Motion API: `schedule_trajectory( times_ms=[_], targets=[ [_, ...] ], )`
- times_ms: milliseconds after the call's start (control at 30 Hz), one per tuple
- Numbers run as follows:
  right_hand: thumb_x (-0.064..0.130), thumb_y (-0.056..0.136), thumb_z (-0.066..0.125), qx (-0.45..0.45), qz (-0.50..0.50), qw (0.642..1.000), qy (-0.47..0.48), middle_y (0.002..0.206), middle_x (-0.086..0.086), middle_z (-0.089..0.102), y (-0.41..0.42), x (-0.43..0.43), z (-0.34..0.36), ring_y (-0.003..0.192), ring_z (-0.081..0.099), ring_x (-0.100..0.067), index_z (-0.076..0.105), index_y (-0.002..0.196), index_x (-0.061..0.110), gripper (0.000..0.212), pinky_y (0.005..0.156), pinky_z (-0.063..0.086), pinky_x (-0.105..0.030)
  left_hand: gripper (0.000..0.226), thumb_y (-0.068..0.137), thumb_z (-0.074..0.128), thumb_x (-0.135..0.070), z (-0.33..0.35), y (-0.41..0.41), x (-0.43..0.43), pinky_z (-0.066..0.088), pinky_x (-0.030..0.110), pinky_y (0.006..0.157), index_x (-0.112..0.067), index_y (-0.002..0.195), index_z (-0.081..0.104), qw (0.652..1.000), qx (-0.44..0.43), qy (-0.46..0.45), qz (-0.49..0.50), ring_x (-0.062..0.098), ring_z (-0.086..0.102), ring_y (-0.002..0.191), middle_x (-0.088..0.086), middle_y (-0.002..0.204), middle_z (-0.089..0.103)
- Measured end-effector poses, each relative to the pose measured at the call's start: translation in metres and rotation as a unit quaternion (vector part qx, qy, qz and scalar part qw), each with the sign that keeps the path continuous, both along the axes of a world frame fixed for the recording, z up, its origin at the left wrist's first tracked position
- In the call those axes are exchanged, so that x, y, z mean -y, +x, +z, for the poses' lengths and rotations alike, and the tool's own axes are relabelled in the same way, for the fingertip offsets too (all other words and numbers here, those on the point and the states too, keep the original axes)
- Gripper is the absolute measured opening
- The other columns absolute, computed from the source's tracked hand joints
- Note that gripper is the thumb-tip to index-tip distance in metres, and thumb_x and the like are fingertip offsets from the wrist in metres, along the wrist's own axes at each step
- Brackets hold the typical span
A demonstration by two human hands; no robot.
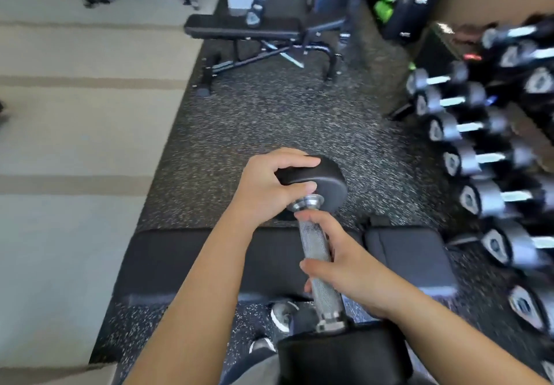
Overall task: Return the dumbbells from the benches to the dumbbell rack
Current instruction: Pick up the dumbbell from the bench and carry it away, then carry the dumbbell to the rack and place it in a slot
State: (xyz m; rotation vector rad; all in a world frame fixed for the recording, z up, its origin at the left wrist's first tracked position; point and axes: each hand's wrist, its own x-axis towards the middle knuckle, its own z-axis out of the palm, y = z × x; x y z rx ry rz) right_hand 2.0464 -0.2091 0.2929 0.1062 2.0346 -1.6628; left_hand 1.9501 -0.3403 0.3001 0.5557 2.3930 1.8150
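Observation:
A large black dumbbell (322,267) with a knurled steel handle is held above the near bench (186,264), one head far, one head close to me. My left hand (269,188) grips the far head (325,177) from the left. My right hand (338,260) wraps the handle from the right. The dumbbell rack (485,156) runs along the right side, filled with several grey dumbbells. A second bench (242,29) stands farther back with a small dumbbell (254,14) upright on its pad.
Speckled black rubber flooring (269,120) lies between the two benches and the rack. Beige carpet (75,144) covers the left side. My shoes (281,315) show below the near bench. Boxes, a white container and green items sit at the back.

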Motion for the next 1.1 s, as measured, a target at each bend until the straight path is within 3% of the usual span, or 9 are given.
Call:
schedule_trajectory(
  times_ms=[67,167,233,333,467,567,700,833,1100],
  targets=[
    [0.000,0.085,0.053,-0.016,-0.039,0.999,0.016,0.112,-0.004,0.054,0.014,-0.008,0.002,0.066,0.065,-0.026,0.040,0.119,0.044,0.057,0.072,0.056,-0.036,0.040,0.067,0.076,-0.001,0.000,0.004,-0.016,0.042,0.015,0.091,-0.029,0.095,0.067,0.999,-0.004,-0.008,-0.043,-0.005,0.057,0.096,-0.014,0.102,0.062],
    [0.001,0.085,0.054,-0.043,-0.105,0.992,0.059,0.110,0.004,0.054,0.036,-0.019,0.006,0.077,0.061,-0.014,0.037,0.123,0.040,0.057,0.065,0.048,-0.008,0.041,0.067,0.076,0.000,0.006,0.011,-0.039,0.040,0.011,0.091,-0.026,0.097,0.067,0.995,-0.012,-0.005,-0.103,-0.008,0.056,0.095,-0.010,0.101,0.063],
    [0.000,0.083,0.054,-0.049,-0.157,0.984,0.069,0.110,0.007,0.053,0.053,-0.024,0.009,0.086,0.061,-0.016,0.037,0.120,0.042,0.059,0.064,0.045,-0.004,0.040,0.066,0.076,0.002,0.010,0.017,-0.057,0.038,0.009,0.090,-0.023,0.097,0.067,0.988,-0.014,0.006,-0.151,-0.011,0.055,0.094,-0.011,0.100,0.062],
    [-0.001,0.082,0.053,-0.056,-0.231,0.969,0.073,0.113,0.004,0.054,0.081,-0.033,0.012,0.074,0.062,-0.027,0.038,0.114,0.047,0.059,0.059,0.050,-0.018,0.041,0.066,0.076,0.003,0.016,0.033,-0.089,0.037,0.006,0.088,-0.021,0.097,0.067,0.974,-0.028,0.012,-0.224,-0.014,0.054,0.093,-0.013,0.098,0.061],
    [0.004,0.078,0.055,-0.053,-0.317,0.943,0.085,0.114,-0.033,0.051,0.119,-0.053,0.015,0.064,0.056,-0.053,0.040,0.110,0.052,0.059,0.061,0.050,-0.055,0.040,0.064,0.077,0.003,0.023,0.060,-0.138,0.041,0.012,0.089,-0.021,0.094,0.068,0.948,-0.031,0.022,-0.317,-0.009,0.057,0.092,-0.011,0.096,0.063],
    [0.004,0.078,0.057,-0.052,-0.374,0.921,0.092,0.092,-0.027,0.054,0.149,-0.074,0.017,0.063,0.056,-0.050,0.039,0.115,0.047,0.060,0.061,0.050,-0.054,0.040,0.064,0.076,0.005,0.032,0.086,-0.174,0.039,0.005,0.082,-0.020,0.093,0.067,0.927,-0.033,0.033,-0.373,-0.013,0.056,0.089,-0.015,0.094,0.061],
    [-0.001,0.080,0.055,-0.066,-0.447,0.889,0.076,0.086,-0.026,0.050,0.192,-0.107,0.024,0.054,0.043,-0.026,0.041,0.114,0.044,0.058,0.051,0.043,-0.038,0.038,0.065,0.076,0.003,0.042,0.128,-0.232,0.037,0.004,0.083,-0.021,0.092,0.068,0.894,-0.041,0.029,-0.446,-0.014,0.056,0.090,-0.015,0.094,0.061],
    [-0.001,0.080,0.055,-0.063,-0.515,0.853,0.045,0.076,-0.021,0.045,0.245,-0.149,0.023,0.063,0.049,-0.030,0.045,0.106,0.053,0.061,0.067,0.048,-0.064,0.039,0.065,0.075,0.004,0.040,0.181,-0.297,0.036,0.003,0.083,-0.022,0.094,0.067,0.862,-0.051,0.028,-0.503,-0.013,0.055,0.092,-0.013,0.096,0.062],
    [-0.001,0.081,0.054,-0.045,-0.589,0.805,0.062,0.073,-0.015,0.041,0.360,-0.247,0.013,0.060,0.043,-0.027,0.044,0.105,0.055,0.061,0.056,0.041,-0.042,0.039,0.065,0.075,0.002,0.031,0.299,-0.424,0.038,0.007,0.085,-0.024,0.093,0.067,0.811,-0.041,0.038,-0.582,-0.009,0.057,0.093,-0.015,0.095,0.064]
  ],
)
